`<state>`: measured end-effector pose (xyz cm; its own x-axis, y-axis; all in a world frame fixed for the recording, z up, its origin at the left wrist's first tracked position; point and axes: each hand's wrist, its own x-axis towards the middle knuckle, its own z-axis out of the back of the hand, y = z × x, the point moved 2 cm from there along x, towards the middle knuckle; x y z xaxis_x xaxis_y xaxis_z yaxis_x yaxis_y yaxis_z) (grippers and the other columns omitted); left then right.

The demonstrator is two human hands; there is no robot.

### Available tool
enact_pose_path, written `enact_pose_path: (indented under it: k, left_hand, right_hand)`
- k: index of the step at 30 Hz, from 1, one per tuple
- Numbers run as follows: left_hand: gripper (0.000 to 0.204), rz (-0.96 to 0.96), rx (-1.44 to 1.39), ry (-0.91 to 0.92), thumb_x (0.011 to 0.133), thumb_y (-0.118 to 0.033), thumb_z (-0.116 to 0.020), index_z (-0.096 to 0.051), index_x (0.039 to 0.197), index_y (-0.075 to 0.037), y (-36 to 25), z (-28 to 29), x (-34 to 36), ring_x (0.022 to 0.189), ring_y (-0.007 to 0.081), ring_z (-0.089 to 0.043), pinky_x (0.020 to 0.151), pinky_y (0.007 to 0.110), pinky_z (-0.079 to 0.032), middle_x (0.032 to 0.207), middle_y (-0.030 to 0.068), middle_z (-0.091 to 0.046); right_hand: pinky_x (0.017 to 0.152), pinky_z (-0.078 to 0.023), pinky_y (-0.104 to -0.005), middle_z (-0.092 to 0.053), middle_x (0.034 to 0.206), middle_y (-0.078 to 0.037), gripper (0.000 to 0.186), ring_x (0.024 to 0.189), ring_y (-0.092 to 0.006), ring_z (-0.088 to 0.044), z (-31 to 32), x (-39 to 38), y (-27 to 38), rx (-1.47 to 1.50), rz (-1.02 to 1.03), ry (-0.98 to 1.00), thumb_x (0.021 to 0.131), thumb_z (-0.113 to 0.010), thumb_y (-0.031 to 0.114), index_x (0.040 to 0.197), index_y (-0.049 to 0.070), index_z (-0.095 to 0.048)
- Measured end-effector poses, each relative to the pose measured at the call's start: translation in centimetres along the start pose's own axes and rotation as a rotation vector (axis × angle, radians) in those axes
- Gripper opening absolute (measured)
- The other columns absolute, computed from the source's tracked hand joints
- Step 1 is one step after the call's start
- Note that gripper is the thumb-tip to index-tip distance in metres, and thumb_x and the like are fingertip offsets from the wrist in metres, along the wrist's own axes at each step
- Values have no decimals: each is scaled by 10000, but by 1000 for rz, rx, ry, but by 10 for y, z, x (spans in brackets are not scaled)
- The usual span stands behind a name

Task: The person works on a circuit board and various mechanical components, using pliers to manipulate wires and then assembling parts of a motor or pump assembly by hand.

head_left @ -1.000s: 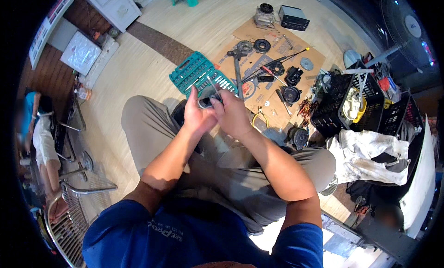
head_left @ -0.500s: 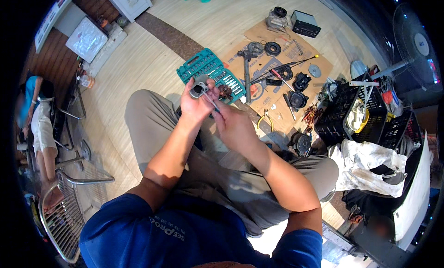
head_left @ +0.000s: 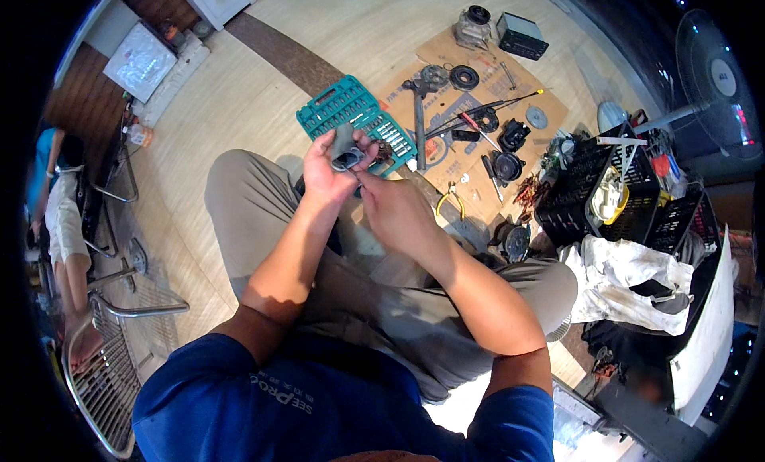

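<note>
My left hand [head_left: 328, 169] is raised over my lap, its fingers wrapped round a grey, hollow, cup-shaped metal housing [head_left: 344, 137]. The housing's dark open end faces me. My right hand [head_left: 396, 211] is closed close beside it, fingertips at the lower rim. It grips a slim screwdriver, now mostly hidden by the fingers; the earlier frame shows its thin shaft and a bit of teal handle. Just beyond my hands lies an open teal socket set case [head_left: 351, 95] with rows of sockets, partly covered by the left hand.
Flattened cardboard [head_left: 470, 163] carries a hammer [head_left: 420, 123], yellow-handled pliers [head_left: 452, 200] and several black round parts. Black crates [head_left: 578, 187], a stained white cloth [head_left: 625, 283] and a fan [head_left: 721, 79] stand right. A person [head_left: 68, 223] is at far left near a metal chair [head_left: 107, 382].
The housing has tilted in my left hand, so more of its outer side shows. My right hand has shifted slightly left and nearer to it, hiding the screwdriver. The whole view has shifted a little.
</note>
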<state>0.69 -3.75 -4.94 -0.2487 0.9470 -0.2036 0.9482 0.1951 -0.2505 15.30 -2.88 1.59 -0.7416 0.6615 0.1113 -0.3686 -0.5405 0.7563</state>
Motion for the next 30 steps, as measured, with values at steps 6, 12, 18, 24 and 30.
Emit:
enact_pose_path:
  k: [6, 12, 18, 24, 30]
  left_hand:
    - [262, 151, -13, -37, 909, -245, -531, -515, 1028, -12, -1, 14, 7, 782, 200, -573, 739, 419, -513, 829, 85, -558]
    - [214, 88, 139, -132, 886, -214, -577, -530, 1009, -45, -10, 25, 18, 757, 195, -580, 742, 407, -504, 795, 73, -570]
    - [195, 89, 113, -105, 886, -202, -577, -538, 1010, -56, -5, 29, 29, 747, 216, -580, 766, 435, -504, 793, 76, -571]
    - [136, 27, 131, -138, 871, -202, -577, -529, 941, -96, -4, 31, 35, 740, 219, -583, 839, 493, -507, 764, 84, -564]
    - [187, -16, -32, -94, 908, -206, -541, -528, 924, -20, 2, 39, 49, 740, 224, -582, 855, 472, -502, 749, 91, -560]
  right_hand:
    - [675, -488, -504, -636, 821, -210, 259, 760, -402, -615, -6, 7, -1, -144, -57, 134, 859, -473, 140, 1077, 63, -588]
    - [750, -519, -436, -661, 919, -201, 235, 872, -344, -653, -40, 29, -2, -284, -267, 264, 871, -423, 139, 971, 34, -608]
    - [760, -505, -468, -659, 881, -197, 182, 866, -353, -642, -39, 42, -21, -118, -205, 122, 817, -463, 87, 880, 24, -622]
    - [785, -522, -413, -660, 946, -208, 230, 895, -327, -654, -38, 45, -13, -253, -270, 262, 848, -462, 132, 893, 6, -649]
    - [746, -530, -423, -659, 858, -213, 180, 852, -346, -653, -43, 51, -20, -200, -353, 95, 784, -499, 89, 832, 27, -661]
